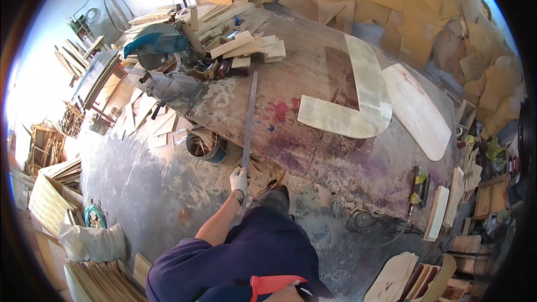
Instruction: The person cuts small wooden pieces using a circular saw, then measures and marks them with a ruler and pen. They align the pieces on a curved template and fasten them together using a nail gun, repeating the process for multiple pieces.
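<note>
My left hand (239,180), in a white work glove with a watch at the wrist, is closed round the near end of a long metal ruler (251,112). The ruler stretches away from me, its far part over the stained wooden worktable (291,151). A bit of bare skin shows at the lower edge beside a coral-red strip of cloth (274,284); my right hand itself does not show. On the table lie an L-shaped pale plywood piece (366,89) with a rounded corner and, to its right, a long round-ended board (419,112).
A teal mitre saw (156,45) stands at the table's left end near stacked wood offcuts (240,45). A bucket of scraps (206,144) sits on the floor left of the ruler. A yellow-and-black tool (418,185) lies at the right edge. Cables (372,221) trail below.
</note>
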`<move>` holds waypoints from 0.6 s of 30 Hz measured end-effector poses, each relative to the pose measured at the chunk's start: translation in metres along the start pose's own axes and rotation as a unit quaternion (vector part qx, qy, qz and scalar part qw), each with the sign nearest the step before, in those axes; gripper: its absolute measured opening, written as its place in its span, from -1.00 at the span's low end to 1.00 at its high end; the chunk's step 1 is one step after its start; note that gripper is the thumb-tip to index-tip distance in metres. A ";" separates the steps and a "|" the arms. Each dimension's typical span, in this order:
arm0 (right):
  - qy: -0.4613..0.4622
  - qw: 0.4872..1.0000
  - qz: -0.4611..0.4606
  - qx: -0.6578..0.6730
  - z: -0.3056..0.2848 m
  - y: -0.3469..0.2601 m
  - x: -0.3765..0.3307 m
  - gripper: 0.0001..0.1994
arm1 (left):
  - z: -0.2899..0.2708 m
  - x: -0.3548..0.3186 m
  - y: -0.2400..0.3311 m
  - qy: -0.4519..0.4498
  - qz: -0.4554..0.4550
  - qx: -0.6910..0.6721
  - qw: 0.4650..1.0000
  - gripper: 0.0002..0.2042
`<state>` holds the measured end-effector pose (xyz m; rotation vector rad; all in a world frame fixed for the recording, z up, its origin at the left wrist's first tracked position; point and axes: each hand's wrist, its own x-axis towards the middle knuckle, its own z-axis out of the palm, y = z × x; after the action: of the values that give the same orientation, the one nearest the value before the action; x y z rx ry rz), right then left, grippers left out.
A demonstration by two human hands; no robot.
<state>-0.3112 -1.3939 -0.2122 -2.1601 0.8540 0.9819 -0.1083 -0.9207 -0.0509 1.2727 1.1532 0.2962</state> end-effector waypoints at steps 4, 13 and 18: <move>-0.008 0.998 -0.002 0.061 -0.017 -0.038 -0.008 -0.53 | 0.020 0.049 0.032 -0.024 0.058 -0.003 0.998 -0.79; 0.074 0.956 -0.079 0.272 -0.058 -0.199 -0.019 -0.61 | 0.068 0.195 0.126 -0.069 0.065 0.133 0.987 -0.81; 0.144 0.905 -0.207 0.342 -0.053 -0.344 -0.020 -0.75 | 0.107 0.266 0.189 -0.131 0.114 0.116 0.978 -0.73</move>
<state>-0.0410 -1.2182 -0.0782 -1.7591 0.6852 0.1033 0.1732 -0.7243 -0.0391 1.6025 0.8343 0.1584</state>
